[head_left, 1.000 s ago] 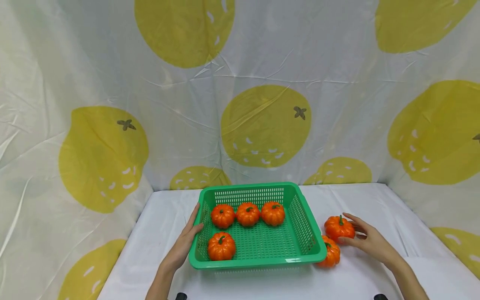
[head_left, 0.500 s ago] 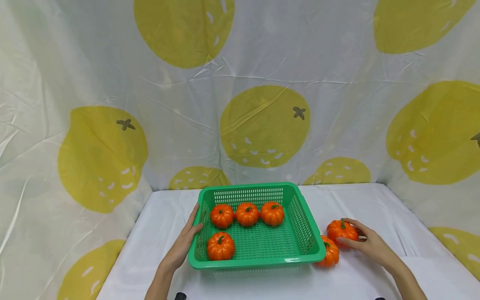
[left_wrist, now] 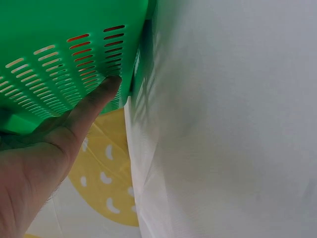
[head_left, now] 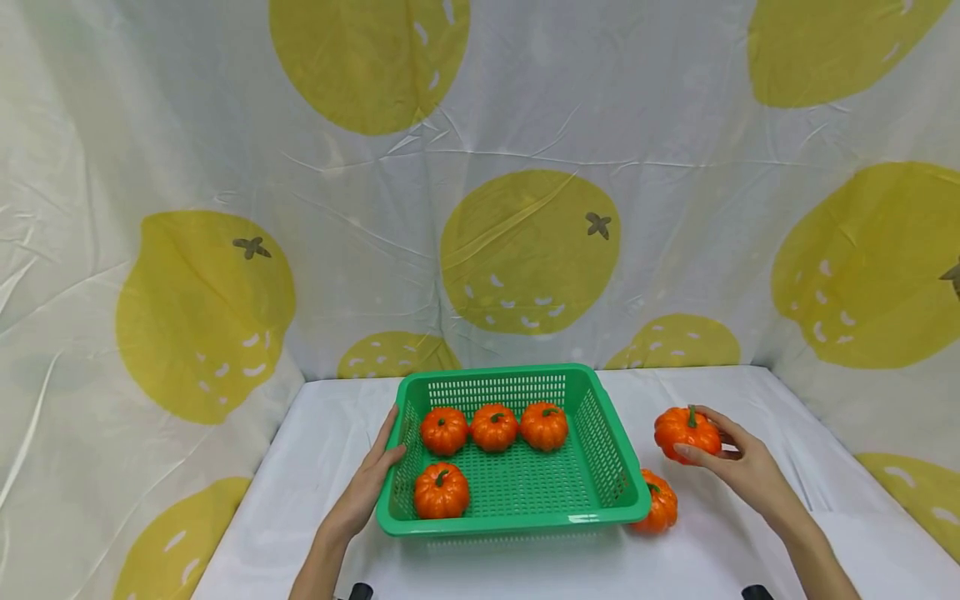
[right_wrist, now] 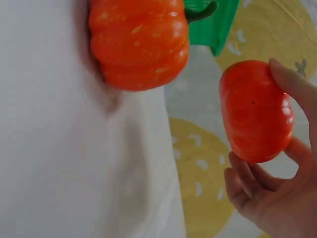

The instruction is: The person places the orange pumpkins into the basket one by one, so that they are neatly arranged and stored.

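In the head view a green plastic basket (head_left: pixel 517 525) stands mid-table with several small orange pumpkins inside, such as one at its front left (head_left: pixel 442 492). My left hand (head_left: pixel 365 490) holds the basket's left side, thumb over the rim and fingers along the outer wall. In the left wrist view a straight finger (left_wrist: pixel 96 101) lies against the slotted wall (left_wrist: pixel 74 59). My right hand (head_left: pixel 742 471) pinches another pumpkin (head_left: pixel 684 435) between thumb and fingers, raised off the table. Its underside faces the right wrist view. Below it, one more pumpkin (head_left: pixel 660 504) sits on the table, partly behind the basket's right rim.
A white cloth (head_left: pixel 525 575) covers the table. Behind and at both sides hang white curtains (head_left: pixel 375 208) printed with large yellow lemons. The basket's front right corner overlaps the pumpkin on the table in the head view.
My right hand first shifted slightly right with its fingers around the pumpkin, then lifted it off the table. The left hand and the basket have stayed in place.
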Motion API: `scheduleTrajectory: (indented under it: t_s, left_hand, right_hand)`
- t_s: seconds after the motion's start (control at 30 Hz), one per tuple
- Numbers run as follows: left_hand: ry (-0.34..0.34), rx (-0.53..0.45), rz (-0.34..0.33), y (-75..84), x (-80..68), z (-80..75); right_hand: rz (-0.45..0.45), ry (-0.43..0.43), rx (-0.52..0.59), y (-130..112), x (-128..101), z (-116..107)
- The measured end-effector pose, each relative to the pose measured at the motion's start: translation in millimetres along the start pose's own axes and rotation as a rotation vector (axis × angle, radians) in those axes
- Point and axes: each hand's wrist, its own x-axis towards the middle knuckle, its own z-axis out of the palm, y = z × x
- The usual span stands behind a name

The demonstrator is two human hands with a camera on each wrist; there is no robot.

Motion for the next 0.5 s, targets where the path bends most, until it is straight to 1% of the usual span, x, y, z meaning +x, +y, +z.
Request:
scheduleTrajectory:
  t_s: [0.1, 0.23, 0.33, 0.5]
  left_hand:
    - [0.001, -0.001, -0.001, 0.2, 0.2, 0.3]
    - [0.001, -0.001, -0.007, 0.8, -0.2, 0.8]
    - [0.001, -0.002, -0.009, 1.1, -0.4, 0.7]
    - [0.001, -0.005, -0.011, 1.6, -0.6, 0.2]
  right_hand:
    - [-0.012, 0.032, 0.030, -18.3, 1.2, 0.8]
    - [-0.055, 0.060, 0.077, -41.4, 2.3, 4.5]
    - [-0.101, 0.057, 0.099, -56.6, 4.4, 10.3]
    - [-0.164, 0.012, 0.129, -79.6, 6.7, 23.9]
